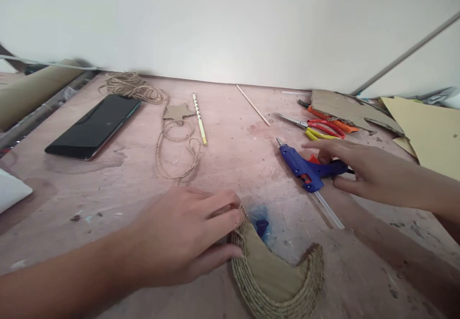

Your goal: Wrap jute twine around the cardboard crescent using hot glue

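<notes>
A crescent-shaped cardboard piece (275, 266) lies at the front, with rows of jute twine (260, 300) along its outer edge. My left hand (190, 237) is closed on its upper left end, fingers on the twine. A blue hot glue gun (302, 168) rests on its side, nozzle pointing up and left, a clear glue stick (329, 210) sticking out of its back. Around its handle are the thumb and fingers of my right hand (354, 168). From near my left hand, loose twine (158, 151) runs back past a cardboard star (178, 111) to a tangled bundle (131, 86).
A black phone (93, 127) lies at the left, a patterned pencil (200, 120) and thin stick (253, 105) at the middle back. Red-and-yellow-handled scissors (312, 127), an orange cutter (345, 125) and cardboard scraps (348, 108) are at the right. A white wall (230, 27) stands behind.
</notes>
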A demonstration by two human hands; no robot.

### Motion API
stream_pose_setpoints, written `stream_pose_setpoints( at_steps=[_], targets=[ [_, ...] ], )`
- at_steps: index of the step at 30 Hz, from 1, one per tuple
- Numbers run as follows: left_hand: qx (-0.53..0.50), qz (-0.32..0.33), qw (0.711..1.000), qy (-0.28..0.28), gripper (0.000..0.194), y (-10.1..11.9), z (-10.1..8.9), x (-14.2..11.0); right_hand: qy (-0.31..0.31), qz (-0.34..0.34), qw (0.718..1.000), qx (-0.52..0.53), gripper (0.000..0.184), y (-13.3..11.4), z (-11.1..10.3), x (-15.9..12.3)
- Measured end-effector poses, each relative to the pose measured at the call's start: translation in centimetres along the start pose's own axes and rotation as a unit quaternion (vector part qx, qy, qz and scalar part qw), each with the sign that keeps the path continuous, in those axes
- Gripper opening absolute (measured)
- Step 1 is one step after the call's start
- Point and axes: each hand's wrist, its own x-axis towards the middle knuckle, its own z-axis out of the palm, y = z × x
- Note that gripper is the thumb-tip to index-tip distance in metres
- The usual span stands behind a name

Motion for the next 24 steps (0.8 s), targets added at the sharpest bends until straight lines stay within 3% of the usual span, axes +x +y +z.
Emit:
stream_pose_setpoints(
  at_steps=[6, 12, 14, 16, 20, 22, 24],
  targets=[
    [-0.024, 0.027, 0.999, 0.04, 0.013, -0.5, 0.2, -0.2, 0.108, -0.004, 0.994, -0.023, 0.022, -1.7, 0.7, 1.2],
    [-0.047, 0.041, 0.997, 0.041, 0.012, -0.3, -0.4, 0.1, 0.252, 0.032, 0.967, 0.01, 0.016, -4.8, 1.1, 0.8],
    [-0.043, 0.044, 0.997, 0.037, 0.016, -0.2, -0.6, 0.4, 0.275, 0.056, 0.958, 0.063, 0.01, -6.1, 1.1, 0.5],
    [-0.032, 0.053, 0.997, 0.036, 0.02, -0.1, -0.8, 0.6, 0.263, 0.062, 0.952, 0.142, 0.01, -7.5, 0.8, -0.1],
    [-0.023, 0.061, 0.998, 0.016, 0.026, 0.0, -0.8, 0.8, 0.135, -0.018, 0.958, 0.254, 0.011, -9.9, 0.5, -1.2],
    [-0.022, 0.055, 0.998, 0.01, 0.029, 0.1, -0.7, 0.8, 0.127, -0.039, 0.945, 0.298, 0.006, -10.8, 1.2, -1.5],
    [-0.021, 0.049, 0.999, 0.009, 0.031, 0.2, -0.6, 0.8, 0.132, -0.064, 0.935, 0.323, 0.022, -11.2, 2.2, -1.5]
  ],
)
